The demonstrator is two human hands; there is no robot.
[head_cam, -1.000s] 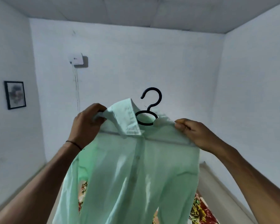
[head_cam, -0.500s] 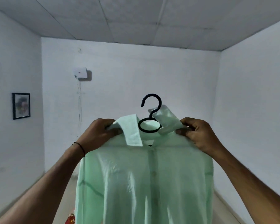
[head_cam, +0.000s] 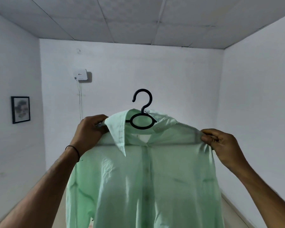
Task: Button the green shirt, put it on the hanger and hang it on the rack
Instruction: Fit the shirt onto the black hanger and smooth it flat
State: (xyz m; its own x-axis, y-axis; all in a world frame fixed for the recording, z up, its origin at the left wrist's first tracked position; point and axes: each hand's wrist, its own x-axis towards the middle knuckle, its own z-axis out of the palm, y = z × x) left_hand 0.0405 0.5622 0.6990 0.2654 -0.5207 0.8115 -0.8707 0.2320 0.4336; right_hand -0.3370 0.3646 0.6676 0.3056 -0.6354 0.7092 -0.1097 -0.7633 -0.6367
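Mint-green, thin cotton fills the view from its centre down to 6 o'clock: the long-sleeved green shirt [head_cam: 138,186] hangs in the air in front of the person, draped over a black plastic hanger [head_cam: 141,113] whose hook and round neck ring rise out of the collar at 12 o'clock of the garment. The hook's open end points toward 9 o'clock. The front placket [head_cam: 146,170] runs straight down the middle and lies closed below the neck, while the neck opening is parted, with the pointed collar flap [head_cam: 118,134] standing up and folding down on the 9 o'clock side. The left hand [head_cam: 89,130], at 9 o'clock of the hanger, has its fingers curled round the shirt's shoulder and collar edge, gripping the cloth; a thin black thread band [head_cam: 74,150] circles that wrist. The right hand [head_cam: 220,142], at 3 o'clock of the hanger, pinches the other shoulder seam between thumb and bent fingers, pulling the cloth taut over the hanger's end. Both forearms reach up from 7 and 5 o'clock. Behind, on the white back wall at 11 o'clock, a small white box [head_cam: 80,75] is mounted with thin wires [head_cam: 80,99] hanging below it. A dark-framed picture [head_cam: 20,109] hangs on the side wall at 9 o'clock, under a white tiled ceiling [head_cam: 138,18].
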